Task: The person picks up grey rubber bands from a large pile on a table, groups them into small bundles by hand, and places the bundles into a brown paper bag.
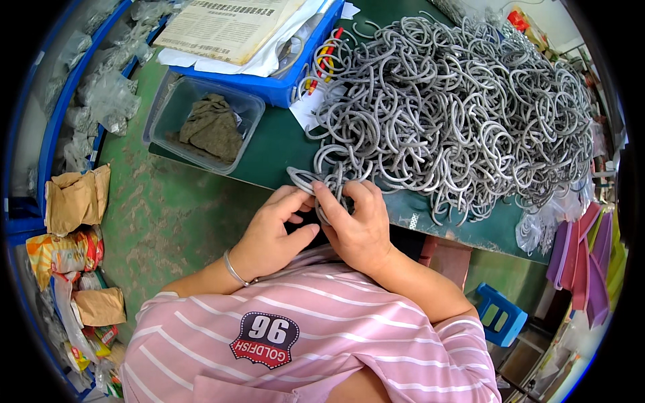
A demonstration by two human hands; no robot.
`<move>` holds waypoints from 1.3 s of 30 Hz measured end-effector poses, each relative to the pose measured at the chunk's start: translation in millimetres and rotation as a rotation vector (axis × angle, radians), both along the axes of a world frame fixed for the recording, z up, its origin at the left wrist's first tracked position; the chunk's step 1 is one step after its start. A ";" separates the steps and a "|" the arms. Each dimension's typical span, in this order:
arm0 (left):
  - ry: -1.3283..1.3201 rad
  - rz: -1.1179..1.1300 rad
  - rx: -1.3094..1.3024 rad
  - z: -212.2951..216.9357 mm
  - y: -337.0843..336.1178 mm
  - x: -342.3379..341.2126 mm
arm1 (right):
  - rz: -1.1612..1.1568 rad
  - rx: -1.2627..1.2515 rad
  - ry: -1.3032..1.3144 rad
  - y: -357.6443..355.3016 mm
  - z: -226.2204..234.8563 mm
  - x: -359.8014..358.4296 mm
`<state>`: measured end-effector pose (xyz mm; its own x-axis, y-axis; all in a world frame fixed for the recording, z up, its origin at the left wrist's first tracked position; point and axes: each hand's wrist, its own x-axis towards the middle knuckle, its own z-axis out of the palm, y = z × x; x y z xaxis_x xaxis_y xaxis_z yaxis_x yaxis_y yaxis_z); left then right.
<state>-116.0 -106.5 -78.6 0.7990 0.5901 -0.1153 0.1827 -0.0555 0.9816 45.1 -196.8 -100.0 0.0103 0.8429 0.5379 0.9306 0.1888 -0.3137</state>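
Observation:
A few grey, C-shaped curved rods (300, 176) are held at the near edge of the table, below the big heap. My left hand (277, 225) has its fingers curled against their left side, thumb pointing right. On the other side my right hand (359, 232) closes on the same rods, its index finger lying along them. The fingers partly hide the rods' lower parts, so how many are held I cannot tell. Just beyond my hands, a large tangled heap of such grey curved rods (457, 114) covers the right of the green table (265, 151).
A clear plastic tub (248, 138) with a brown cloth (211, 124) stands at the table's left end. Behind it is a blue bin (279, 91) topped with papers (225, 30). Shelves with plastic bags (111, 94) line the left. A blue stool (500, 314) stands at lower right.

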 end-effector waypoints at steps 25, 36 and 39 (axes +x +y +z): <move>-0.195 0.202 -0.235 -36.0 14.0 39.6 | 0.059 -0.138 1.085 79.7 182.4 154.2; -0.230 0.311 0.886 4.2 56.6 103.6 | -0.280 -0.446 1.041 62.3 128.3 154.2; -0.242 0.338 0.885 8.4 59.3 108.3 | -0.250 -0.215 0.037 56.3 125.6 138.6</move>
<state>-7.7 -47.2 -70.2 0.5152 0.5867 0.6248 0.1233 -0.7721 0.6234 183.7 -140.4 25.6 0.2470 0.9061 0.3435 0.9272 -0.1179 -0.3556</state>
